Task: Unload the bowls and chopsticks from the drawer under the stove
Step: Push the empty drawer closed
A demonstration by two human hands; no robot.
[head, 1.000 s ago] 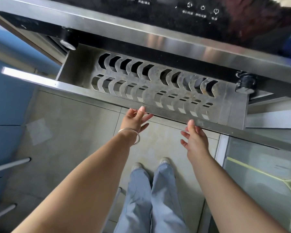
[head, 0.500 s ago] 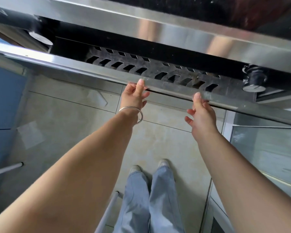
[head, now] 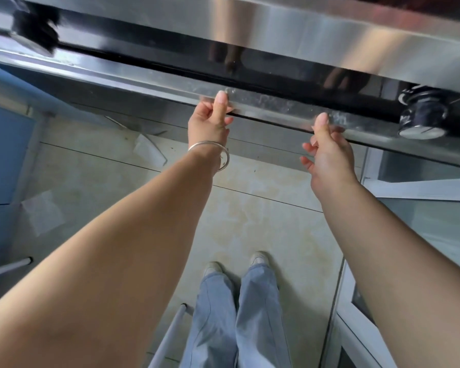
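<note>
The steel drawer front [head: 276,104] under the stove [head: 303,30] sits almost flush with the black panel, so its inside is hidden. No bowls or chopsticks are in view. My left hand [head: 210,123], with a silver bangle on the wrist, pinches the drawer's top rim: thumb on top, fingers curled beneath. My right hand [head: 329,152] is a little to the right, its thumb tip resting against the same rim and its other fingers spread apart, holding nothing.
A black knob [head: 422,118] juts out right of my right hand; another knob [head: 35,30] is blurred at far left. A blue cabinet [head: 0,150] stands on the left and a glass-panelled door [head: 422,221] on the right. My feet [head: 237,264] stand on the tiled floor beside a white rod [head: 170,338].
The drawer, wide open with its empty slotted rack showing a second ago, has slid inward until the rack is out of sight. Both hands followed its front rim toward the stove.
</note>
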